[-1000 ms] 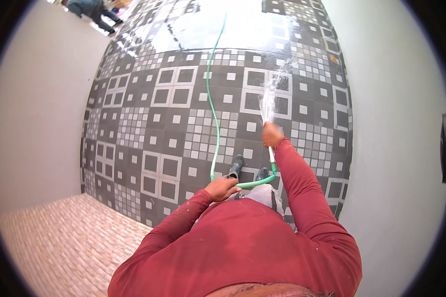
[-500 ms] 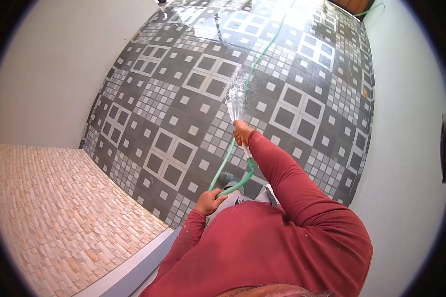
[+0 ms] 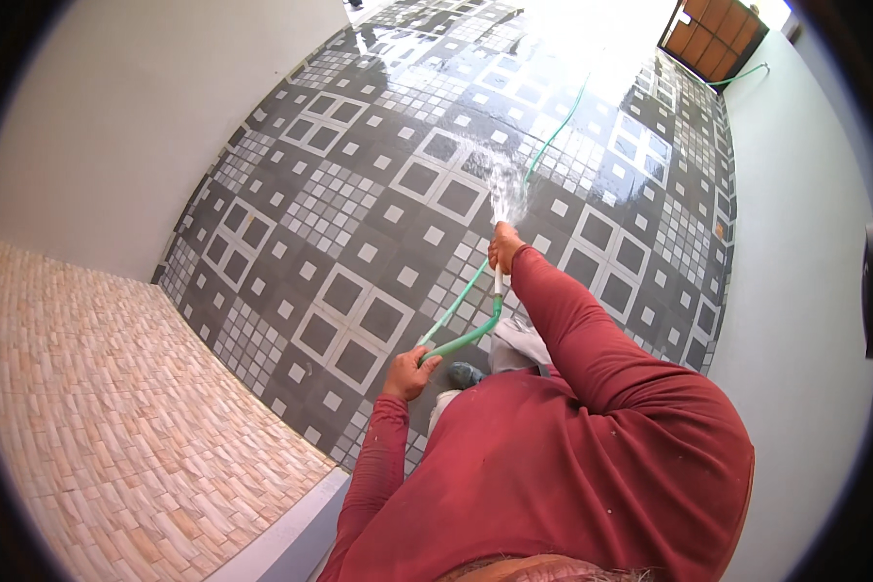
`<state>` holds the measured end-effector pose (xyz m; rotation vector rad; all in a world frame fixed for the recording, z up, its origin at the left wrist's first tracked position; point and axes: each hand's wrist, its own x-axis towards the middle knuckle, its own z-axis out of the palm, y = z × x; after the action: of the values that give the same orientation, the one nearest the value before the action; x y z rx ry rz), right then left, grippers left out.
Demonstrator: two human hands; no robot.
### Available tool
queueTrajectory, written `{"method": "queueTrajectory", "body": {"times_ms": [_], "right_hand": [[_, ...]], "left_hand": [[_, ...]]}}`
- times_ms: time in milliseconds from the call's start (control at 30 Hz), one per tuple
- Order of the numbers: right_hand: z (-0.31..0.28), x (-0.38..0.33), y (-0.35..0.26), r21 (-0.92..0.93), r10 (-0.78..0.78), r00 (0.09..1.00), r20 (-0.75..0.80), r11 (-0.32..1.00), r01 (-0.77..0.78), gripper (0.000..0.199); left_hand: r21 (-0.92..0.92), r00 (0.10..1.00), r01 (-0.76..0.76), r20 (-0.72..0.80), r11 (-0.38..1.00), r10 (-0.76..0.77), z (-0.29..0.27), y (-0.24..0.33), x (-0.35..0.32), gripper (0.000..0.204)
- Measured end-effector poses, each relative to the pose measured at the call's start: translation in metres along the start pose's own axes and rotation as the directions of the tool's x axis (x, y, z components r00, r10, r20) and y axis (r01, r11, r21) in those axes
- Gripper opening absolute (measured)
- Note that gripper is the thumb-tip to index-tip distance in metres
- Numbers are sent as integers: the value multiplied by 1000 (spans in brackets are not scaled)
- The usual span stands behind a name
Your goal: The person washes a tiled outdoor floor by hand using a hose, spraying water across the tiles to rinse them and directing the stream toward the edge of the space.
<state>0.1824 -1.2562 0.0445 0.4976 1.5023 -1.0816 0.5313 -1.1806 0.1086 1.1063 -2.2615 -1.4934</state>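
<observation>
A green garden hose [image 3: 470,338] loops between my two hands. My left hand [image 3: 410,372] is closed round the hose, low and left of my right hand. Farther forward, my right hand [image 3: 504,247] grips the pale pipe [image 3: 499,281] on the hose's end, its fingers wrapped round it. Water [image 3: 506,184] sprays forward out of that end and fans out over the tiles. The rest of the hose runs away across the floor, partly hidden behind the spray.
Grey and white patterned tiles [image 3: 344,247] cover the floor, wet and shiny farther off. Pale walls stand at left [image 3: 165,126] and right [image 3: 795,194]. A brick-patterned surface [image 3: 116,417] lies at lower left. A brown gate [image 3: 715,39] is at the far right.
My right hand and the hose end have shifted right and slightly forward in view. The spray now spreads leftward. More of the brown gate shows. Both hands keep their hold.
</observation>
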Motion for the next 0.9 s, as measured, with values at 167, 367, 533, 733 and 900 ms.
{"method": "queueTrajectory", "body": {"times_ms": [167, 367, 533, 733, 900], "right_hand": [[1, 5, -17, 240, -29, 994, -105, 969, 54, 38], [42, 33, -35, 358, 19, 996, -89, 934, 14, 37], [144, 92, -43, 256, 146, 985, 93, 953, -165, 34], [331, 147, -53, -21, 229, 933, 277, 972, -232, 31], [464, 154, -68, -141, 229, 923, 309, 971, -194, 31]], "left_hand": [[150, 997, -5, 71, 989, -6, -44, -9, 52, 33], [40, 983, -57, 174, 998, 49, -95, -47, 115, 33], [176, 963, 38, 255, 984, -83, -174, -67, 160, 35], [144, 963, 141, 209, 979, -169, -267, -78, 197, 40], [139, 960, 247, 99, 959, -262, -329, -102, 225, 32]]}}
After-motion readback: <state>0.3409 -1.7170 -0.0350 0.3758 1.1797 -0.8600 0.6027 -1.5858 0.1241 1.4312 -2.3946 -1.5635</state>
